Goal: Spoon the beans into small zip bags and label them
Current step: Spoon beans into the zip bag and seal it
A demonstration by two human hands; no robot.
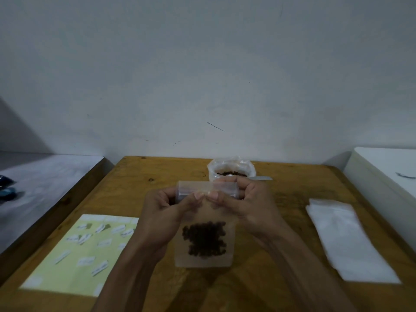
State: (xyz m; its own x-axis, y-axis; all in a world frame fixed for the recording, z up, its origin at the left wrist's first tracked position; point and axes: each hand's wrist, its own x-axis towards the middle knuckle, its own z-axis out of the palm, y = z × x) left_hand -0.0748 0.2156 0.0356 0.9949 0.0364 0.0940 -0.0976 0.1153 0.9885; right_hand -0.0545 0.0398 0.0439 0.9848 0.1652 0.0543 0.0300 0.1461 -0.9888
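beans (204, 240) in zip bag (203, 258); left hand (165, 209), right hand (245, 202) both pinching bag top.

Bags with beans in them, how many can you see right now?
2. One small zip bag is held up by both hands, left hand and right hand, at its top. A bigger open bag stands behind them. The flat stack on the right looks empty.

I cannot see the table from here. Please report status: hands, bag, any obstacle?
Left hand and right hand both pinch the zip bag top. Beans sit low inside. Spoon rests in the bean container. Nothing in the way.
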